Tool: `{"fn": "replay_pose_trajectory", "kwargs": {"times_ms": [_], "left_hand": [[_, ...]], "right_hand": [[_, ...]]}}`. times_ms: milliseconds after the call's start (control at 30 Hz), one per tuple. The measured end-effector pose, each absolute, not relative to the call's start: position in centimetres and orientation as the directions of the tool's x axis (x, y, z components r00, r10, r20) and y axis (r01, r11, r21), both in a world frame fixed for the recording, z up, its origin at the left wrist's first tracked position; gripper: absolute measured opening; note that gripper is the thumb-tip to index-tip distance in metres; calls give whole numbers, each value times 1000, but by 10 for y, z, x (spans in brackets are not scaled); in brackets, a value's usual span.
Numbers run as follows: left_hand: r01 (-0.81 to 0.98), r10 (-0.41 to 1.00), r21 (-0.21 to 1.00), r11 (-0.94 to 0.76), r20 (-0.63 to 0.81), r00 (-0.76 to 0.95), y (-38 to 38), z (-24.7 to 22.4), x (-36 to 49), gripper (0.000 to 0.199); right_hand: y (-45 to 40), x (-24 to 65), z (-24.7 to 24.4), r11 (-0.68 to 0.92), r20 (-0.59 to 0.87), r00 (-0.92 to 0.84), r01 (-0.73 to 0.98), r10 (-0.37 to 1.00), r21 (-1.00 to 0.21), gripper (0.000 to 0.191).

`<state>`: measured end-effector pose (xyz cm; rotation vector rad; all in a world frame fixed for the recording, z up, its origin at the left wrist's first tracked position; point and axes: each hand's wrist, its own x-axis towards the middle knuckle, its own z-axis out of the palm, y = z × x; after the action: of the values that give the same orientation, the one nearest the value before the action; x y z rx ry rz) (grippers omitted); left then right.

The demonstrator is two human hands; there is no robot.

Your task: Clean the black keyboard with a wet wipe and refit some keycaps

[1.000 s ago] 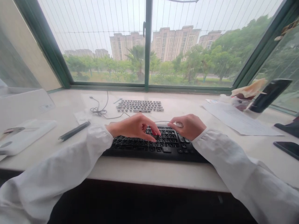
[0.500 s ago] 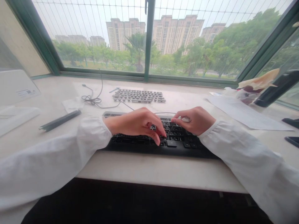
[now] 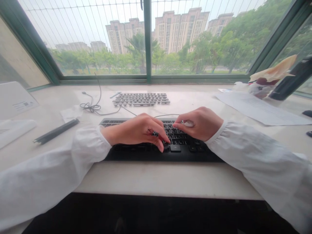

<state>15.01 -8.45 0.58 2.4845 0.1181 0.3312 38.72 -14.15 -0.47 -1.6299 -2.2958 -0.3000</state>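
Currently, 1 dark key (image 3: 166, 146) is pinched by the left hand (image 3: 139, 130) at the black keyboard (image 3: 136, 156) on the desk (image 3: 156, 180), and a white wad (image 3: 188, 123) is gripped by the right hand (image 3: 204, 122). Behind, loose keys (image 3: 142, 99) are laid in rows.

Keyboard (image 3: 136, 157): black, long, lying flat on the desk (image 3: 158, 178), lengthwise along its near edge; square sockets exposed, a few black keycaps (image 3: 175, 148) seated at lower right. 
Small dark piece (image 3: 166, 146): pinched in the left grip (image 3: 142, 128), at the keyboard's face; detail blurred. 
White wad (image 3: 188, 123): in the right grip (image 3: 203, 123), partly hidden.
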Motion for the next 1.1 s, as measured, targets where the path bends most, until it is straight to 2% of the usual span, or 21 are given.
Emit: {"fn": "replay_pose_trajectory", "kwargs": {"times_ms": [467, 933, 1100], "left_hand": [[-51, 70, 424, -904, 264, 962, -91, 10, 150, 25], [-57, 71, 455, -889, 259, 963, -90, 10, 150, 22], [-56, 86, 459, -887, 283, 955, -90, 9, 148, 18]], "right_hand": [[-147, 383, -4, 463, 442, -412, 886, 797, -9, 30], [-150, 381, -3, 499, 421, -445, 866, 790, -21, 29], [-155, 379, -1, 597, 424, -519, 800, 742, -65, 30]]}}
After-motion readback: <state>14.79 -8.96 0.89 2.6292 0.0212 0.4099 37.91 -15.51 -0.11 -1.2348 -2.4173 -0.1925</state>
